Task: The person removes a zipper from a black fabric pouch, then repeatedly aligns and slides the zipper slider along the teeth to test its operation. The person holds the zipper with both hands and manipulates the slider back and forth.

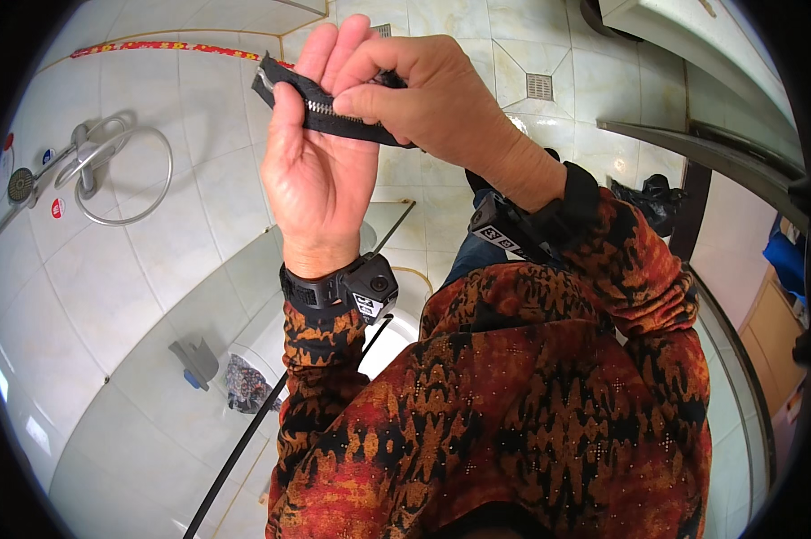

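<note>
A short black zipper (320,110) with silver metal teeth lies across my raised left palm. My left hand (320,171) faces palm up, its thumb pressed over the tape near the frayed left end. With thumb and bent index finger, my right hand (432,99) pinches the zipper at the middle of its teeth. Whether a slider sits under those fingertips is hidden. The zipper's right end reaches below the right hand's fingers.
At the left, a shower head (21,184) and its looped hose (127,220) hang on the tiled wall. A floor drain (539,87) lies beyond my hands. A black plastic bag (652,202) rests at the right, and a glass panel (154,395) stands at lower left.
</note>
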Motion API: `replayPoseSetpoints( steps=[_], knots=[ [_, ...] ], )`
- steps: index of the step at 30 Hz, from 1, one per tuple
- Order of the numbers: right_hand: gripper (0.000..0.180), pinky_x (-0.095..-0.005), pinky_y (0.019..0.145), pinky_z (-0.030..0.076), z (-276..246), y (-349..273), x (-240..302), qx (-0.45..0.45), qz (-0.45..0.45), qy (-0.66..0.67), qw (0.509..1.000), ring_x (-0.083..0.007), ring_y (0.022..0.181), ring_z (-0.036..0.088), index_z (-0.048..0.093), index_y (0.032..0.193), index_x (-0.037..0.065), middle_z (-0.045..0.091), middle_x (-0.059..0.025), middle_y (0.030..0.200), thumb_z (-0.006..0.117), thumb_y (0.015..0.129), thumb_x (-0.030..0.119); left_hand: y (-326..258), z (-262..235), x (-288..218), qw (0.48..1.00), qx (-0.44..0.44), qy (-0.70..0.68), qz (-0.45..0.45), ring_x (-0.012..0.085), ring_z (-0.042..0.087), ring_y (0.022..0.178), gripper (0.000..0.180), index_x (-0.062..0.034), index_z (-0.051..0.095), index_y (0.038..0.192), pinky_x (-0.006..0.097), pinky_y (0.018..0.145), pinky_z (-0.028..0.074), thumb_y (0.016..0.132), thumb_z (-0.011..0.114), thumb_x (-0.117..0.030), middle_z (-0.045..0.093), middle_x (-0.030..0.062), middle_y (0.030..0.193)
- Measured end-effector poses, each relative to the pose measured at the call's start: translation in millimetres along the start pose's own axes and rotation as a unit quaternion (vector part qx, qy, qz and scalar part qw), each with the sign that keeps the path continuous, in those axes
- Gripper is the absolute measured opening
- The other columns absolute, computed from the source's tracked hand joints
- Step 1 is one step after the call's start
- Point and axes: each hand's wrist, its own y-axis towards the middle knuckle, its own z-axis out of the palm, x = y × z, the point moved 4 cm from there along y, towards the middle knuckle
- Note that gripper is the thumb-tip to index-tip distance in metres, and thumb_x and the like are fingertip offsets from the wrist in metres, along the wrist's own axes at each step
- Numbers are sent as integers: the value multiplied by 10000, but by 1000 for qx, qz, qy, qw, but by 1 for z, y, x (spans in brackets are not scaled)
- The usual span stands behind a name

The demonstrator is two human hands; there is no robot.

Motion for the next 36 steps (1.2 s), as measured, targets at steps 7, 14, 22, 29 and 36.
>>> replayPoseSetpoints(
  steps=[7,14,22,29,36],
  knots=[
    [84,-187,413,329,-9,-2,-9,-31,132,226,965,-47,469,439,608,785,43,525,-3,596,609,768,125,0,-3,0,1000,27,-11,10,301,221,1287,513,55,227,1316,418,1040,213,938,303,-283,199,213,1393],
    [104,-203,442,337,1,-1,-5,-20,-38,9,999,-48,497,428,598,767,24,528,12,606,619,753,125,-1,-6,4,1000,17,19,4,288,251,1273,517,54,231,1314,407,1057,201,942,291,-299,220,204,1387],
    [93,-206,454,354,-5,-1,-16,-33,115,138,983,-48,511,443,587,769,16,542,7,614,614,740,99,2,-5,7,999,32,32,11,269,283,1252,535,63,216,1318,386,1026,247,941,283,-311,221,203,1387],
    [107,-231,507,431,-8,7,-2,-65,-35,99,992,-90,543,535,580,678,-1,577,-48,587,551,706,98,-2,-7,9,998,-22,55,5,250,337,1216,526,78,251,1302,369,1023,244,942,269,-305,344,174,1315],
    [125,-264,530,453,-2,6,1,-96,-93,-27,991,-179,555,575,588,728,7,596,-93,617,598,684,124,-2,-16,10,996,-58,73,-16,214,450,1106,402,66,398,1176,342,967,334,935,332,-249,475,130,1168]
  ],
)
